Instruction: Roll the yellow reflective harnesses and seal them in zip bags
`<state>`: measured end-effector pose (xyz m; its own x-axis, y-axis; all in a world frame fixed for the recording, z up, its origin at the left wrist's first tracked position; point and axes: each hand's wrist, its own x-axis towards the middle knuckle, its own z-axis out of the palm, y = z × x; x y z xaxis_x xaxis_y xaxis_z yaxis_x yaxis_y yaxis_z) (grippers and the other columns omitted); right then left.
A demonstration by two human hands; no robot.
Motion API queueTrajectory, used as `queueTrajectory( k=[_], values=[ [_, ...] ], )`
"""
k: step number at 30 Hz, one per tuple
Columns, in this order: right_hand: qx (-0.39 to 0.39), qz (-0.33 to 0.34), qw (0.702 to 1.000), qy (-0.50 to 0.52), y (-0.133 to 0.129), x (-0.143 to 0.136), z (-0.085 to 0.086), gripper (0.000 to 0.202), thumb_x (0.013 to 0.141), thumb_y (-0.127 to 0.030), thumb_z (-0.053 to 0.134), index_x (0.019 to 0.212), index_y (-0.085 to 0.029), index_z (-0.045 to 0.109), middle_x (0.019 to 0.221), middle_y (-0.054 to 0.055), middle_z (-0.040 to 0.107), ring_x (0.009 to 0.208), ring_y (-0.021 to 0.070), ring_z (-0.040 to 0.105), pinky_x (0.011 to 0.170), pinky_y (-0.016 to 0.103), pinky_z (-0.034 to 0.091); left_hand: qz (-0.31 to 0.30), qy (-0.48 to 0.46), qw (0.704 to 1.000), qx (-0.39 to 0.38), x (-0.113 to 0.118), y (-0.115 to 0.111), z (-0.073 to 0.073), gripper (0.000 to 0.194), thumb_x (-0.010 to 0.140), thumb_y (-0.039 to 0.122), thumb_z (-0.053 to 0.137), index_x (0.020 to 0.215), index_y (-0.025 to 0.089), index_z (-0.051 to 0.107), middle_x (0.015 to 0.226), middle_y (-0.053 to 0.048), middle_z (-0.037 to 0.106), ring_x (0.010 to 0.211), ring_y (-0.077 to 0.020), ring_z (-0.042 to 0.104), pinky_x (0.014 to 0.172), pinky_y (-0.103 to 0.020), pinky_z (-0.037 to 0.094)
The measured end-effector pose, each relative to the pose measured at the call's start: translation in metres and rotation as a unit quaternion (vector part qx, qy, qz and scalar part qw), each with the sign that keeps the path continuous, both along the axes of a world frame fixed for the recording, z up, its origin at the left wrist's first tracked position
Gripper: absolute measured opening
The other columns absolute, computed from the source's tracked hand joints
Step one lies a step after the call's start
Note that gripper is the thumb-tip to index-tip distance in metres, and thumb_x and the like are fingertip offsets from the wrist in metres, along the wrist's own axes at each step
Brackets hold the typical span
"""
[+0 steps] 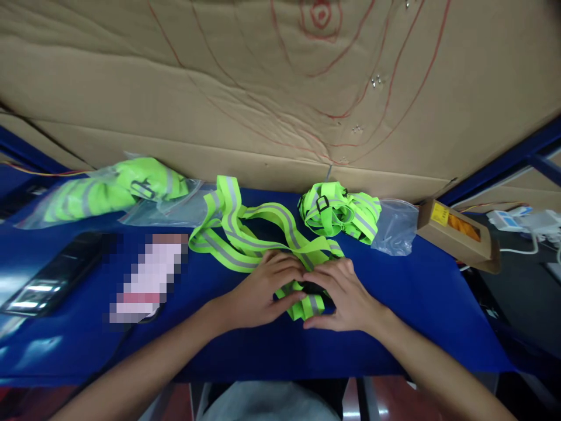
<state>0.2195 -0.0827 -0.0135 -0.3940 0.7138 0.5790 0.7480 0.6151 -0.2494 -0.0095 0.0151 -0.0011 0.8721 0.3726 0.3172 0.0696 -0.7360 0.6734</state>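
Observation:
A neon yellow-green reflective strap [230, 213] with a grey stripe lies in loose loops on the blue tabletop. Its near end is bunched up between my hands, close to the table's front edge. My left hand [267, 289] is closed around the left side of the bunch, thumb along its front. From the right, my right hand [344, 295] grips the same bunch, with fingers over the top and thumb below. Something dark shows under the right fingers; I cannot make out what it is.
Behind lies a rolled bundle of similar straps [331, 210] with a black buckle, beside a clear plastic bag [394, 228]. More straps in clear bags [153, 178] lie back left. A phone [56, 272] and a blurred-out object [149, 275] are left; an open carton [458, 234] stands right. Cardboard [245, 88] walls the back.

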Motion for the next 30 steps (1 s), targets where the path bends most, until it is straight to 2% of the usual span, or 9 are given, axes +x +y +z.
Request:
queueTrajectory(
  k=[4, 7, 10, 13, 17, 23, 26, 28, 30],
  values=[
    [-0.079, -0.030, 0.996, 0.030, 0.006, 0.006, -0.002, 0.041, 0.106, -0.047, 0.059, 0.135, -0.018, 0.056, 0.115, 0.011, 0.074, 0.103, 0.0242, 0.068, 0.091, 0.041, 0.046, 0.027, -0.075, 0.992, -0.093, -0.002, 0.008, 0.000, 0.011, 0.106, 0.028, 0.060, 0.113, 0.020, 0.062, 0.115, -0.009, 0.071, 0.111, -0.0207, 0.065, 0.100, -0.035, 0.046],
    [-0.100, -0.049, 0.993, 0.033, 0.008, 0.007, -0.004, 0.045, 0.102, -0.040, 0.067, 0.138, -0.019, 0.052, 0.122, 0.012, 0.073, 0.111, 0.0273, 0.069, 0.095, 0.044, 0.048, 0.045, -0.123, 0.979, -0.157, -0.001, 0.006, -0.001, 0.009, 0.107, 0.028, 0.059, 0.112, 0.021, 0.060, 0.127, -0.011, 0.068, 0.120, -0.0207, 0.064, 0.105, -0.034, 0.047],
    [-0.089, -0.078, 0.992, 0.052, 0.007, 0.007, -0.006, 0.047, 0.100, -0.035, 0.070, 0.140, -0.021, 0.052, 0.124, 0.013, 0.071, 0.116, 0.0294, 0.068, 0.098, 0.047, 0.052, 0.046, -0.096, 0.975, -0.193, 0.000, 0.004, -0.003, 0.013, 0.108, 0.033, 0.057, 0.112, 0.020, 0.059, 0.124, -0.010, 0.069, 0.117, -0.0204, 0.065, 0.103, -0.032, 0.049],
    [-0.083, -0.088, 0.989, 0.082, 0.006, 0.009, -0.008, 0.045, 0.100, -0.033, 0.070, 0.141, -0.023, 0.053, 0.122, 0.012, 0.072, 0.113, 0.0272, 0.070, 0.095, 0.044, 0.056, 0.059, -0.057, 0.981, -0.173, -0.001, 0.005, -0.005, 0.020, 0.108, 0.039, 0.056, 0.117, 0.021, 0.058, 0.111, -0.007, 0.068, 0.100, -0.0187, 0.065, 0.090, -0.030, 0.050],
    [-0.067, -0.081, 0.991, 0.078, 0.007, 0.013, -0.007, 0.045, 0.102, -0.031, 0.069, 0.143, -0.025, 0.053, 0.125, 0.011, 0.073, 0.115, 0.0257, 0.071, 0.097, 0.042, 0.057, 0.082, -0.030, 0.985, -0.146, 0.000, 0.008, -0.006, 0.024, 0.108, 0.040, 0.056, 0.122, 0.022, 0.059, 0.114, -0.006, 0.070, 0.105, -0.0204, 0.066, 0.094, -0.031, 0.048],
    [-0.109, -0.067, 0.991, -0.033, 0.010, 0.016, -0.004, 0.078, 0.100, -0.041, 0.070, 0.165, -0.021, 0.032, 0.152, 0.018, 0.059, 0.138, 0.0328, 0.059, 0.110, 0.051, 0.050, 0.113, -0.060, 0.965, -0.230, 0.003, 0.010, -0.009, 0.027, 0.108, 0.045, 0.054, 0.118, 0.021, 0.062, 0.108, -0.004, 0.071, 0.101, -0.0197, 0.067, 0.090, -0.028, 0.051],
    [-0.084, -0.076, 0.992, -0.053, 0.009, 0.018, -0.005, 0.079, 0.101, -0.030, 0.063, 0.170, -0.022, 0.024, 0.145, 0.016, 0.064, 0.128, 0.0316, 0.064, 0.105, 0.048, 0.052, 0.120, -0.034, 0.980, -0.153, 0.005, 0.010, -0.009, 0.030, 0.105, 0.040, 0.058, 0.129, 0.022, 0.060, 0.121, -0.007, 0.073, 0.110, -0.0228, 0.069, 0.095, -0.032, 0.052],
    [-0.066, -0.076, 0.992, -0.073, 0.008, 0.019, -0.004, 0.082, 0.100, -0.029, 0.063, 0.171, -0.022, 0.022, 0.137, 0.016, 0.067, 0.120, 0.0316, 0.066, 0.100, 0.047, 0.053, 0.131, 0.021, 0.991, -0.036, 0.007, 0.010, -0.005, 0.036, 0.099, 0.036, 0.065, 0.132, 0.023, 0.059, 0.126, -0.009, 0.073, 0.112, -0.0263, 0.070, 0.097, -0.037, 0.052],
    [-0.050, -0.072, 0.991, -0.100, 0.006, 0.018, -0.002, 0.084, 0.100, -0.029, 0.064, 0.172, -0.021, 0.021, 0.132, 0.016, 0.068, 0.115, 0.0318, 0.066, 0.097, 0.047, 0.053, 0.132, 0.092, 0.983, 0.090, 0.012, 0.009, 0.002, 0.033, 0.094, 0.033, 0.069, 0.125, 0.021, 0.063, 0.120, -0.009, 0.075, 0.105, -0.0287, 0.072, 0.093, -0.039, 0.052]
  ],
)
